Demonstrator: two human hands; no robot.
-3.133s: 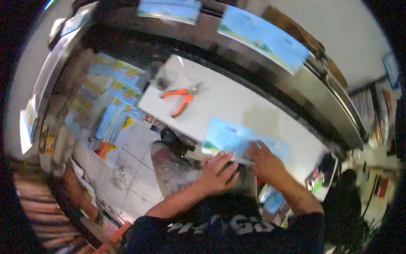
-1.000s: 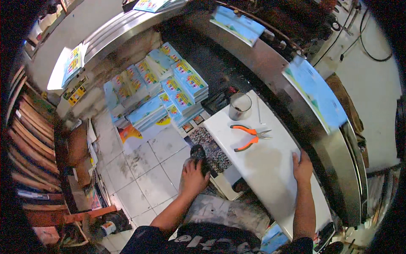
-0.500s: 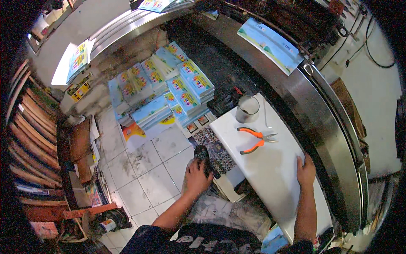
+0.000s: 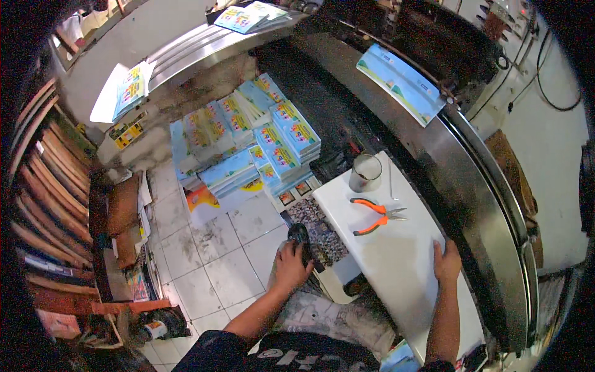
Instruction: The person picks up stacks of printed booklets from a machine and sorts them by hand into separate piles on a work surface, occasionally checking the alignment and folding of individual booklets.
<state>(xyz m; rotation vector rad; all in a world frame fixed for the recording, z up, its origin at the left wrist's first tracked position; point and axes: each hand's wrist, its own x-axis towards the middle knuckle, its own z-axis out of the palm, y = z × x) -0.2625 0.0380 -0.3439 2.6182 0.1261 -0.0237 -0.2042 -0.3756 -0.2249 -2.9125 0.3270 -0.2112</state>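
Observation:
My left hand (image 4: 291, 265) lies over my knee beside a dark shoe (image 4: 299, 234), fingers slightly apart and holding nothing. At the right edge of a white bench top (image 4: 400, 279), my right hand (image 4: 447, 260) rests with thumb and fingers stretched forward; no object shows in it. Farther up the bench lie long-nose pliers (image 4: 377, 217) with orange and black handles, jaws pointing right and handles spread. Behind them stands a clear glass (image 4: 365, 175). A thin metal rod (image 4: 390, 177) lies to the glass's right.
Stacks of printed blue sheets (image 4: 248, 133) cover the tiled floor (image 4: 204, 282) ahead. A steel machine edge (image 4: 471, 180) curves along the right, bearing a blue printed sheet (image 4: 400, 80). More sheets (image 4: 127, 93) rest on a steel ledge. Stacked boards (image 4: 52, 204) line the left.
My view has tilted slightly, so the surroundings sit a little lower and to the right. Both hands stay in their places; the pliers and glass have not moved on the bench.

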